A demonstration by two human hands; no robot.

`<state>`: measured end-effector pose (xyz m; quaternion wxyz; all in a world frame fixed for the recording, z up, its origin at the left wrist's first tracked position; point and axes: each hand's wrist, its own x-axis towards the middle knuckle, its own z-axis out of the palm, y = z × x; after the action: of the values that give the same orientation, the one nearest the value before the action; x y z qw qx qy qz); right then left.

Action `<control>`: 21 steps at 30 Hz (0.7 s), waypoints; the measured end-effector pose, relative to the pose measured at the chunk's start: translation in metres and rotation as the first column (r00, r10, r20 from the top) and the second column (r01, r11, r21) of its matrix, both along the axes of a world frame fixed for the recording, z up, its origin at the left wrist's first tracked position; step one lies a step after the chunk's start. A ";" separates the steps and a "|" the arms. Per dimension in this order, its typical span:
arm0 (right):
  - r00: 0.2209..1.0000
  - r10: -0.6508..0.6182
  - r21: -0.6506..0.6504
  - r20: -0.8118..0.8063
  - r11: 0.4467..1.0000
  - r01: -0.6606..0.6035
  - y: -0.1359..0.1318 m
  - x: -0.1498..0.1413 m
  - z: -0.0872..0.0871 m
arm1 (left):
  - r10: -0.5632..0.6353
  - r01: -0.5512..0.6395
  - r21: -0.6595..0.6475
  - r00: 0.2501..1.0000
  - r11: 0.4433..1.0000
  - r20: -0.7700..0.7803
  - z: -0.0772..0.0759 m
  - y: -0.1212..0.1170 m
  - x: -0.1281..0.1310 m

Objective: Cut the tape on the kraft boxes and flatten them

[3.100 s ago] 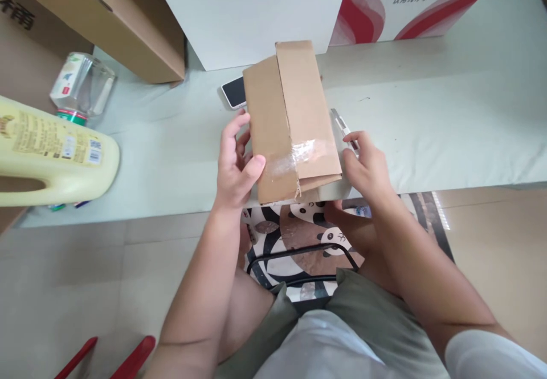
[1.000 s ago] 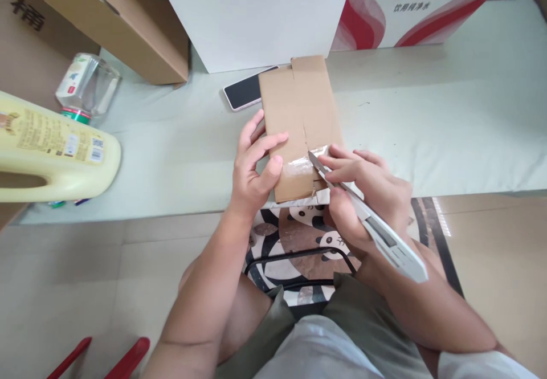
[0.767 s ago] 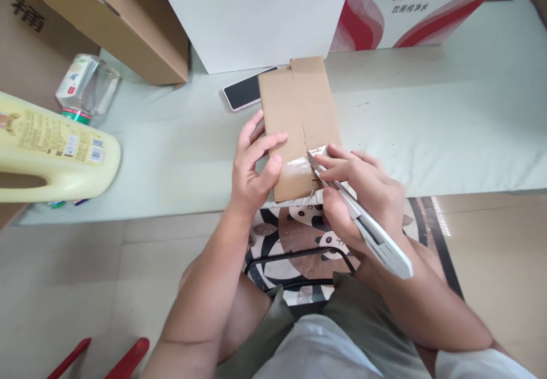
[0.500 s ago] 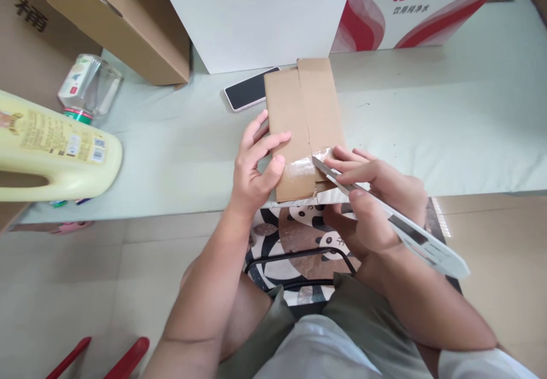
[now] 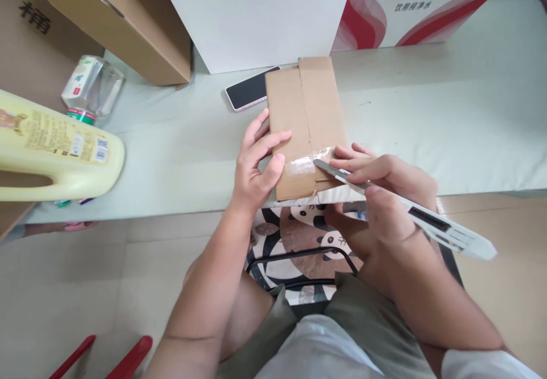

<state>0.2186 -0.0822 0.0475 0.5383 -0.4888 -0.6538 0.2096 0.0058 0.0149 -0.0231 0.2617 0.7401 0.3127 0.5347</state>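
Note:
A small brown cardboard box point(image 5: 322, 100) lies at the table's front edge, with a seam along its top and clear tape point(image 5: 300, 166) across the seam near me. My left hand point(image 5: 258, 159) grips the box's left side, thumb and forefinger resting on its top. In my right hand point(image 5: 387, 188) is a white utility knife point(image 5: 448, 228) with its blade out. The blade's tip meets the seam at the tape. Some right fingertips rest on the box's right side by the tape.
Behind the box lies a phone point(image 5: 248, 90); a large white carton point(image 5: 260, 14) and a red-and-white carton point(image 5: 410, 14) stand beyond. At left are a yellow jug point(image 5: 85, 151), a clear bottle point(image 5: 102, 88) lying down and a brown carton point(image 5: 145, 31). The table's front edge point(image 5: 171, 215) is close.
The knife's handle has swung outward to the right and up, together with my right hand. Its tip stays near the same spot on the tape. My left hand and the box have hardly moved.

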 end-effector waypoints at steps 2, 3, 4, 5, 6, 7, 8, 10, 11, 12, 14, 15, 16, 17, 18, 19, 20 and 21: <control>0.999 -0.004 -0.009 0.050 1.000 0.004 0.001 -0.001 0.001 | -0.001 0.001 -0.016 1.000 1.000 0.014 0.001 0.000 0.000; 0.997 -0.001 -0.006 0.077 1.000 0.002 0.002 -0.001 0.001 | -0.002 0.003 -0.024 1.000 1.000 0.023 0.001 0.000 0.000; 0.995 0.001 0.003 0.104 1.000 -0.001 0.003 -0.002 0.001 | -0.004 0.005 -0.031 0.999 1.000 0.032 0.002 0.000 -0.001; 0.992 0.002 0.012 0.129 1.000 -0.003 0.003 -0.002 0.002 | -0.007 0.008 -0.036 0.999 0.999 0.040 0.002 0.000 -0.001; 0.989 0.001 0.016 0.149 1.000 -0.003 0.004 -0.003 0.002 | -0.009 0.011 -0.042 0.999 0.999 0.047 0.002 0.000 -0.001; 0.987 0.000 0.018 0.163 1.000 -0.003 0.004 -0.003 0.002 | -0.010 0.012 -0.049 0.999 0.999 0.053 0.002 -0.001 -0.001; 0.985 -0.001 0.019 0.173 1.000 -0.003 0.005 -0.004 0.003 | -0.008 0.012 -0.058 0.998 0.998 0.059 0.002 -0.001 -0.002; 0.984 -0.001 0.017 0.181 1.000 -0.002 0.005 -0.004 0.004 | 0.001 0.004 -0.082 0.997 0.997 0.072 0.001 -0.001 -0.002; 0.984 0.003 0.012 0.178 1.000 -0.005 0.005 -0.004 0.004 | 0.006 0.001 -0.092 0.997 0.996 0.076 0.001 -0.001 -0.002; 0.986 0.015 0.007 0.165 1.000 -0.017 0.005 -0.004 0.005 | 0.006 0.001 -0.098 0.997 0.995 0.075 0.001 -0.001 -0.003; 0.995 0.041 -0.007 0.095 0.999 -0.040 0.004 -0.002 0.005 | -0.007 0.013 -0.091 0.998 0.996 0.058 0.002 0.000 -0.003; 0.998 0.042 -0.013 0.045 0.999 -0.042 0.004 -0.001 0.005 | -0.018 0.022 -0.081 0.999 0.997 0.045 0.002 0.001 -0.003; 0.999 0.036 -0.018 -0.005 0.999 -0.036 0.003 0.000 0.005 | -0.029 0.031 -0.069 0.999 0.997 0.030 0.002 0.001 -0.003; 0.999 0.024 -0.020 -0.043 0.999 -0.025 0.002 0.001 0.005 | -0.039 0.039 -0.058 0.999 0.998 0.016 0.003 0.002 -0.003; 0.998 0.010 -0.015 -0.064 1.000 -0.011 0.001 0.001 0.005 | -0.046 0.046 -0.051 0.999 0.998 0.004 0.003 0.003 -0.003; 0.998 0.002 -0.007 -0.065 1.000 -0.002 0.001 0.001 0.005 | -0.051 0.051 -0.048 0.999 0.998 -0.004 0.003 0.003 -0.002; 0.999 0.002 0.006 -0.051 1.000 -0.002 0.000 0.001 0.005 | -0.053 0.052 -0.050 0.999 0.997 -0.007 0.002 0.003 -0.002; 1.000 0.006 0.017 -0.030 1.000 -0.006 0.000 0.000 0.004 | -0.050 0.049 -0.055 0.999 0.997 -0.007 0.002 0.003 -0.002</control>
<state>0.2187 -0.0817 0.0519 0.5515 -0.4790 -0.6489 0.2129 0.0037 0.0179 -0.0211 0.2940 0.7423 0.3101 0.5162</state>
